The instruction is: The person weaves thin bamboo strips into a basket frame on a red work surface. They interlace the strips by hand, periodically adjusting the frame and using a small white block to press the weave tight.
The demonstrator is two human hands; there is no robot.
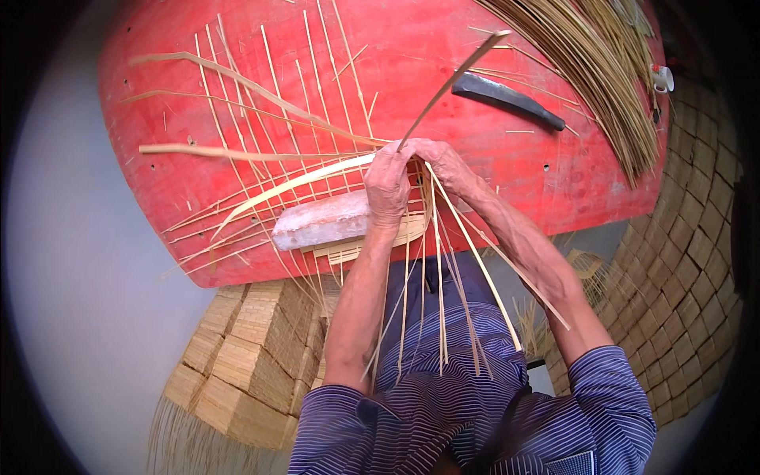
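My left hand [388, 188] and my right hand [438, 161] meet over a half-woven bamboo piece [412, 229]. The fingers of both are closed on thin bamboo strips at its right side, where the strips bend up. A darker strip [457, 81] sticks up from between the hands, slanting to the far right. Leftward from my left hand run a wide pale strip [293, 186] and several brown ones. A whitish block [321, 220] lies on the weave beside my left wrist. Loose strip ends [442, 317] hang toward my lap. The fingertips are partly hidden.
Under the weave is a red board [522, 186]. A dark curved blade [507, 100] lies on it at the far right, near a long bundle of strips [602, 79]. Woven box-shaped pieces [249, 360] stand at the lower left. Large woven matting [673, 261] is at the right.
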